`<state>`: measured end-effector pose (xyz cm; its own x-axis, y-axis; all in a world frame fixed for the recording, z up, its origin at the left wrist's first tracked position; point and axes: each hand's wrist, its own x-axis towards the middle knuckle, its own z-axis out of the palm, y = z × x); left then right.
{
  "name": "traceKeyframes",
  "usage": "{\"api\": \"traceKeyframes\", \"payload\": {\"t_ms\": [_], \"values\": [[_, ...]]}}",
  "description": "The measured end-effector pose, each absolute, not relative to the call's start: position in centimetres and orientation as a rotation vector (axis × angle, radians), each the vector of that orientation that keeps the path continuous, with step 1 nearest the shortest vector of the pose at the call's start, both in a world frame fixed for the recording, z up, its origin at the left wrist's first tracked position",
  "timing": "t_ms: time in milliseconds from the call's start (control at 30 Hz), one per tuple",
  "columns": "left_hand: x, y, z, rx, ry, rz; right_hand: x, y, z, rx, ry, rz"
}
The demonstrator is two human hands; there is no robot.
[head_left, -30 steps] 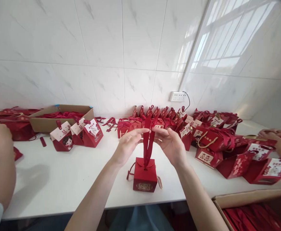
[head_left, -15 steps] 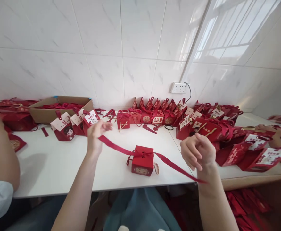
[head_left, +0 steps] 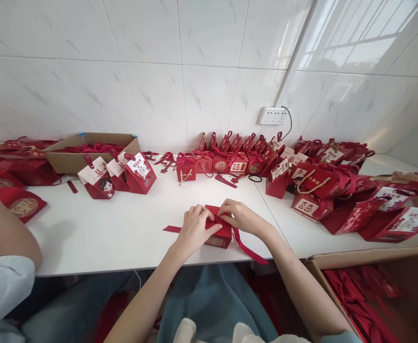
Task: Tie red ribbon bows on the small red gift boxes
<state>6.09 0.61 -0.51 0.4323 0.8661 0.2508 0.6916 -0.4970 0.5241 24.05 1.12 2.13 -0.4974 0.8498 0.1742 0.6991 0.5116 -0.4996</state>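
Note:
A small red gift box (head_left: 219, 242) with a gold pattern on its front stands on the white table before me. Its dark red ribbon (head_left: 248, 250) crosses the top; one tail trails to the right, the other pokes out on the left behind my wrist. My left hand (head_left: 195, 226) pinches the ribbon at the knot from the left, thumb in front. From the right, my right hand (head_left: 243, 218) has its fingertips closed on the ribbon at the same knot. The fingers partly hide the knot and the box top.
Finished-looking red boxes (head_left: 237, 166) line the wall. Three white-topped boxes (head_left: 140, 174) stand left, near a cardboard box (head_left: 76, 164) of ribbons. More red bags (head_left: 396, 224) crowd the right. An open carton (head_left: 332, 259) sits below the table edge. Other people's arms (head_left: 12, 224) show at both sides.
Both hands have moved inward from the spread ribbon ends to the knot on the box. The ribbon tails now lie lower at the sides. The view has tilted slightly downward.

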Motion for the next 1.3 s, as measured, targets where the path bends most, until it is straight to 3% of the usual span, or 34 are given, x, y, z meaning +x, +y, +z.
{"api": "traceKeyframes", "payload": {"t_ms": [433,667,900,1133,1300], "values": [[4.1,3.5,1.9,2.438,1.028,0.395,22.9,1.6,2.7,-1.405,-2.563,0.387],[5.9,1.4,1.1,2.514,1.352,0.625,22.4,2.3,3.5,-1.343,-2.772,0.177],[6.3,0.8,0.0,2.481,1.486,0.625,21.7,2.7,2.2,-1.353,-2.562,0.445],[5.4,1.2,-1.5,2.444,1.301,1.003,23.3,1.9,0.6,-1.332,-2.226,0.737],[5.1,1.5,-1.7,2.403,1.223,0.97,23.4,1.0,0.1,-1.309,-1.917,0.913]]}}
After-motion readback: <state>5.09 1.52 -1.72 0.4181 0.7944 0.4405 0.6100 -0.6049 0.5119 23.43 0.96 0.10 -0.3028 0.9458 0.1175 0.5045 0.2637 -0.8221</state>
